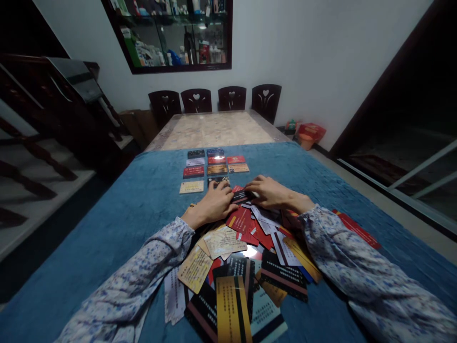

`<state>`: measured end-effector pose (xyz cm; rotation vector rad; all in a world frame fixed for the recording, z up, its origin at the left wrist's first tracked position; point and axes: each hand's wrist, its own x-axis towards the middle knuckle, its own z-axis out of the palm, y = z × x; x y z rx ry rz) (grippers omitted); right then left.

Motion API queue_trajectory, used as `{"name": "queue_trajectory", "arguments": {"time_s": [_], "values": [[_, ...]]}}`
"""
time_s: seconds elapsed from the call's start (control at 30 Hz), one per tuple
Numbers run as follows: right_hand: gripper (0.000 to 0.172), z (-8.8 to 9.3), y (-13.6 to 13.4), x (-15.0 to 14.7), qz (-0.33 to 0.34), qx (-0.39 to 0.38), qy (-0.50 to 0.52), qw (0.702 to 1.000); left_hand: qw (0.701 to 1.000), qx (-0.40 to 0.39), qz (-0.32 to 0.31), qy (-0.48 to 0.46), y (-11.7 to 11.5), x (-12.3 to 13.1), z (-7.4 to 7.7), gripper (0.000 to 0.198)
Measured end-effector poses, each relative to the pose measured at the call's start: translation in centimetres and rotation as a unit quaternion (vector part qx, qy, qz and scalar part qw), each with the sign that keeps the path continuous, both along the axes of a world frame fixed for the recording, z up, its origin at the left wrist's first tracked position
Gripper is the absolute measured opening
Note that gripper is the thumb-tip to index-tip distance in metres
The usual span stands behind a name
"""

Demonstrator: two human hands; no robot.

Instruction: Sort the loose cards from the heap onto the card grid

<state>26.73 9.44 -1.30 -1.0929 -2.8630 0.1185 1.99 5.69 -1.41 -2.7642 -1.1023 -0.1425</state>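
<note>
My left hand (214, 204) reaches over the far left side of a heap of plastic cards, its fingers apart and the thumb stretched to the right. Its fingertips lie by a dark card stack (219, 181). My right hand (268, 191) has its bent fingers at the right end of a black card (240, 196), gripping it at the heap's far edge. Below the hands are red cards (240, 223), cream cards (224, 242), black-striped cards (283, 275) and a gold card (232, 305), overlapping at odd angles. My left palm hides some cards.
Neat small card stacks stand in columns beyond the hands, including a cream stack (192, 186) and a red stack (236, 159). Another red card (359, 230) lies by my right sleeve. A blue cloth (117, 214) covers the near table. Dark chairs (232, 97) line the far end.
</note>
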Motion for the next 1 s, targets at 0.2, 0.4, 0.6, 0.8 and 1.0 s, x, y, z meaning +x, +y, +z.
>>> {"name": "queue_trajectory", "arguments": {"time_s": [0.2,0.4,0.6,0.8,1.0], "values": [[0.042,-0.2,0.2,0.1,0.0,-0.005,0.001,1.0,1.0,-0.021,0.007,0.0,0.0,0.1,0.1,0.03],[0.033,-0.3,0.3,0.0,0.008,0.002,0.01,1.0,1.0,-0.025,0.007,-0.004,0.2,0.2,0.0,0.028],[0.028,-0.1,0.1,-0.1,0.046,0.024,0.017,0.998,1.0,-0.024,-0.014,0.007,0.3,0.2,-0.3,0.027],[0.027,0.4,-0.1,-0.1,0.085,0.031,0.032,0.995,0.999,0.017,-0.046,0.01,0.3,0.4,-0.7,0.021],[0.028,0.9,-0.4,0.0,0.093,0.028,0.031,0.995,0.996,0.042,-0.068,0.033,0.3,0.1,-0.1,0.024]]}}
